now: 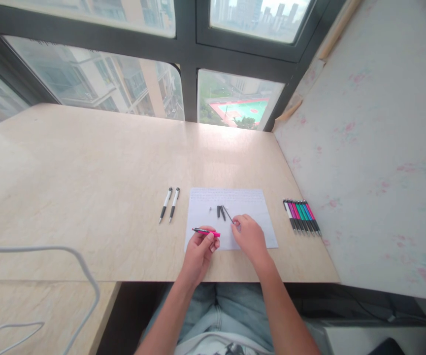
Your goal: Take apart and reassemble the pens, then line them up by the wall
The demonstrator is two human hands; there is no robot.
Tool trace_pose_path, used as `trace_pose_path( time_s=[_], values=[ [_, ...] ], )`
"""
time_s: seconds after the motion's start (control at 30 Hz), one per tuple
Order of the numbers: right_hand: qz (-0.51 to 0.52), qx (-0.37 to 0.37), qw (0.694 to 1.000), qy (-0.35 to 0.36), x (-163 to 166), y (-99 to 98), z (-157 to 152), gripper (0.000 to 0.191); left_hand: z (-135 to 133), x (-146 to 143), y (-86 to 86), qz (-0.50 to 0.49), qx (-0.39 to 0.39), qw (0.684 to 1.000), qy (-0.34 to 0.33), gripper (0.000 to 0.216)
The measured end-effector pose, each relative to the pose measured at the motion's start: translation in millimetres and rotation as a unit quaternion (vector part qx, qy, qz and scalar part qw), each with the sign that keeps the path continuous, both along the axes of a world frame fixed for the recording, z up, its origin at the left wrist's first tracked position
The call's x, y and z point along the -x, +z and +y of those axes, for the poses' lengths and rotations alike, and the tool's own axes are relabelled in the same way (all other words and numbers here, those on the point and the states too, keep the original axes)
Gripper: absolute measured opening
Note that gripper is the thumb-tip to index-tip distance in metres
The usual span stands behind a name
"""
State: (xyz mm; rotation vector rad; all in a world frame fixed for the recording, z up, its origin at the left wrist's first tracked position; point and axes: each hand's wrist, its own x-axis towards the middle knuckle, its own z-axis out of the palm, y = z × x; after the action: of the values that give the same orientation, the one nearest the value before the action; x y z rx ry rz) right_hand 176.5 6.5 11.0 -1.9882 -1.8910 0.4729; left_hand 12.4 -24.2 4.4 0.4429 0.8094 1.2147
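My left hand [199, 250] is closed around a pink pen barrel [213, 233] with a dark clip end, held above the near edge of a sheet of paper [251, 200]. To its right, my right hand [248, 237] pinches the near end of a thin dark ink refill [228, 214] that slants over the paper. Two short black pen parts [218, 211] lie side by side on the sheet, close to the refill's far end. A tiny metallic piece [210, 209] rests left of them; its kind is too small to tell.
Two white-and-black pens [175, 204] lie left of the paper. A row of several coloured pens [302, 217] sits at the right, near the papered wall [375, 162]. A white cable [68, 250] loops at the lower left. Windows stand behind the table [98, 182].
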Motion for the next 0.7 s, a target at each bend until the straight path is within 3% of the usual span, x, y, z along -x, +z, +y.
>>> trace_pose_path(
  time_s=[0.27,0.47,0.7],
  values=[
    [-0.008,0.006,1.000,-0.002,13.0,-2.7,1.6,0.020,-0.1,-0.3,-0.4,0.005,0.004,1.000,0.001,0.020],
    [0.049,-0.009,0.999,0.005,10.5,-8.2,4.8,0.018,-0.2,-0.3,1.7,0.001,0.002,1.000,-0.001,0.017],
    [0.049,-0.020,0.998,-0.024,4.0,-7.5,30.5,0.023,-0.2,-0.5,2.0,0.001,0.005,1.000,0.001,0.018]
  ],
)
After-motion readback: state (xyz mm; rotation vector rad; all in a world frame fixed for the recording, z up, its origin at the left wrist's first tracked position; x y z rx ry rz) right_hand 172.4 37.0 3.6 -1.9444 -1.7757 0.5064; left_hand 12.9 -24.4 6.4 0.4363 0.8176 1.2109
